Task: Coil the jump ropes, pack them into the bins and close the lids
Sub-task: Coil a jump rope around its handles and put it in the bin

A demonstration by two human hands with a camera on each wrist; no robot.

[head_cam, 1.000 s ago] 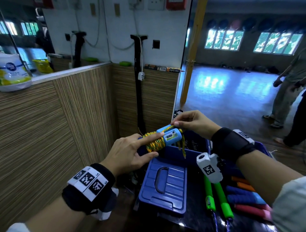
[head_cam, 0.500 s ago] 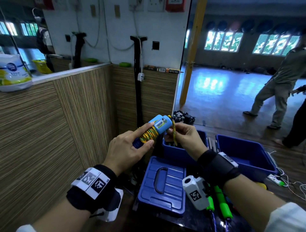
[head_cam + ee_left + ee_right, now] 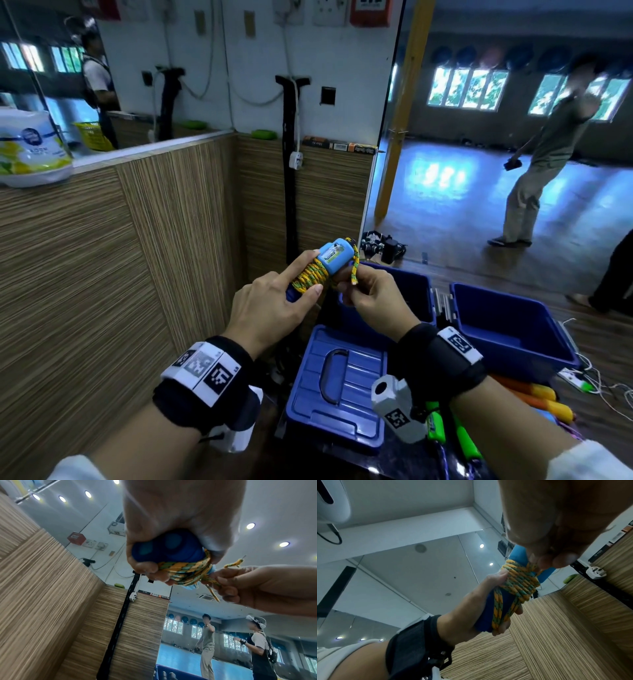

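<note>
At centre frame, above the bins, the left hand (image 3: 270, 305) grips the paired blue handles (image 3: 164, 547) of a jump rope, fingers and thumb curled round them over the yellow-green cord (image 3: 310, 279) wound tight about their middle. The right hand (image 3: 371, 296) pinches the short loose end of that cord (image 3: 354, 270) between thumb and fingertips, just beside the coil and under the light-blue counter head (image 3: 332, 255).

A second ago the right hand was high, over the top of the bundle, with a loop of cord hanging free; half a second ago it had dropped to the right of the handles. Now it sits close under them, with only a short tail left between the fingers. The winding looks all but done, and what remains, by my reading, is tucking or cinching that tail so the coil holds.

Below the hands, a blue lid (image 3: 337, 387) lies flat at lower centre with its handle up. Behind it stands an open blue bin (image 3: 424, 294), and a second open bin (image 3: 513, 329) sits to its right. Neither lid is on. Green handles (image 3: 460, 435) and orange ones (image 3: 534, 394) of other ropes lie at lower right, seemingly not yet coiled. A person stands far off at upper right.
</note>
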